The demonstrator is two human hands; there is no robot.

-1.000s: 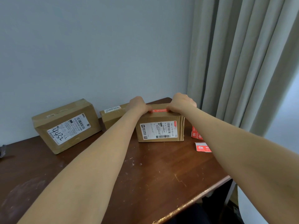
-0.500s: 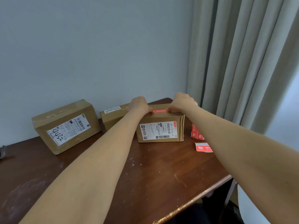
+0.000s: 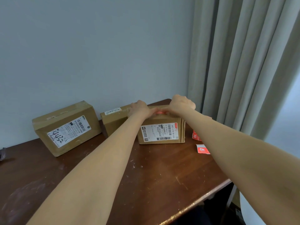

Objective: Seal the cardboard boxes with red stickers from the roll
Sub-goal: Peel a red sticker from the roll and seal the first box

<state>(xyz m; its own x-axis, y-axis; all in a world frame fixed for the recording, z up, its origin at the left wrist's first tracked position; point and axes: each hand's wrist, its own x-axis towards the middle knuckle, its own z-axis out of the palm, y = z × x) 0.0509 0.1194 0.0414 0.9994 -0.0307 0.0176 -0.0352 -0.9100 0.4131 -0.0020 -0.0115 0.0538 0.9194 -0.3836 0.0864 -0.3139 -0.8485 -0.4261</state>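
A small cardboard box [image 3: 160, 133] with a white shipping label stands near the table's back right corner. A red sticker [image 3: 159, 112] lies across its top edge. My left hand [image 3: 139, 108] and my right hand [image 3: 181, 103] rest on the box top, one on each side of the sticker. Their thumbs meet over the sticker and press on it, covering most of it. The other fingers are hidden behind the backs of my hands. Red stickers from the roll [image 3: 196, 136] lie right of the box, with a loose red and white piece [image 3: 202, 149] closer to me.
A larger box [image 3: 65, 127] marked 4432 leans against the wall at the left. Another box [image 3: 113, 120] sits behind my left forearm. The brown table [image 3: 146, 184] ends in a worn front edge at the right. A grey curtain [image 3: 235, 62] hangs at the right.
My thumbs have slid inward along the box top toward each other, so less of the red sticker shows. The boxes have not moved.
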